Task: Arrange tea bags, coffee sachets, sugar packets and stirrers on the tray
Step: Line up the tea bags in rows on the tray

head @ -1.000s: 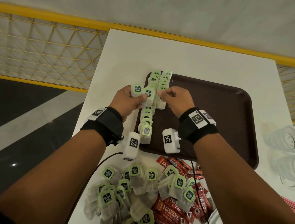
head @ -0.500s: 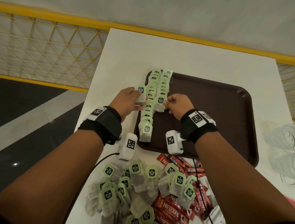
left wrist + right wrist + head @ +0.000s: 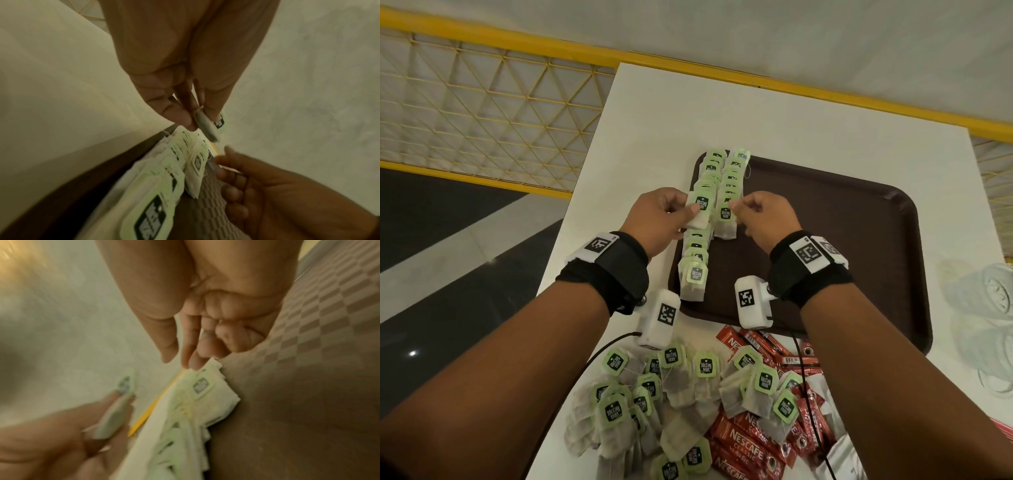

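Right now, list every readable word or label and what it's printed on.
"McCoy teas": green tag of the tea bag in the left hand, and tags in the loose pile.
"NESCAFE CLASSIC": red coffee sachets.
Square coded markers on the wrist bands: patterns, no words.
Sachet barcodes: too small.

From my head the view is evenly lit, rather dim and warm, with soft shadows and no hard glare; lines bow toward the edges. A small bright reflection sits on the dark floor (image 3: 412, 353) at left. Both wrist views are darker, yellowish and smeared: my left hand (image 3: 185, 68) is soft, my right hand (image 3: 205, 318) more so, with stretched corners.
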The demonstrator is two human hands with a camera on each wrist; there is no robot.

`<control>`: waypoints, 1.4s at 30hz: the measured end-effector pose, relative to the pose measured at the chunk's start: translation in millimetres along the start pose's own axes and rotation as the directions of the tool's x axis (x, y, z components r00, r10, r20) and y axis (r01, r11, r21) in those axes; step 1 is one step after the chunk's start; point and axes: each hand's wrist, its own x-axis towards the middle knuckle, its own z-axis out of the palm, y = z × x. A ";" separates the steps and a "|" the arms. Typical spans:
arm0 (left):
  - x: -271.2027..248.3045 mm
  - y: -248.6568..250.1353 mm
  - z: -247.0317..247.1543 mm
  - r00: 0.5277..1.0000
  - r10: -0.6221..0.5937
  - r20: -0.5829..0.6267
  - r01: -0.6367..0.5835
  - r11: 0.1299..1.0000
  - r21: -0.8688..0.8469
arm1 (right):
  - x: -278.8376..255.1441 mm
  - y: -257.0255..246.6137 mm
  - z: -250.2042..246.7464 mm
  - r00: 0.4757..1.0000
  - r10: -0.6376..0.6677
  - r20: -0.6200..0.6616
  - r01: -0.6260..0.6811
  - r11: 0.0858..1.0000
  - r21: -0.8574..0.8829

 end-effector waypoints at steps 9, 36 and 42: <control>-4.8 3.4 18.5 1.000 0.010 0.022 -0.012 0.999 0.053 | -23.2 -1.9 -2.5 0.979 0.011 0.203 -0.047 0.984 0.174; -86.9 8.9 30.5 0.966 -0.046 0.253 -0.048 0.934 0.354 | -104.2 -1.3 -53.1 0.952 0.077 0.297 0.028 0.942 -0.335; -128.1 -10.7 55.0 0.867 -0.116 0.485 -0.221 0.783 0.582 | -170.4 36.7 -60.5 0.872 0.129 0.472 0.166 0.830 -0.533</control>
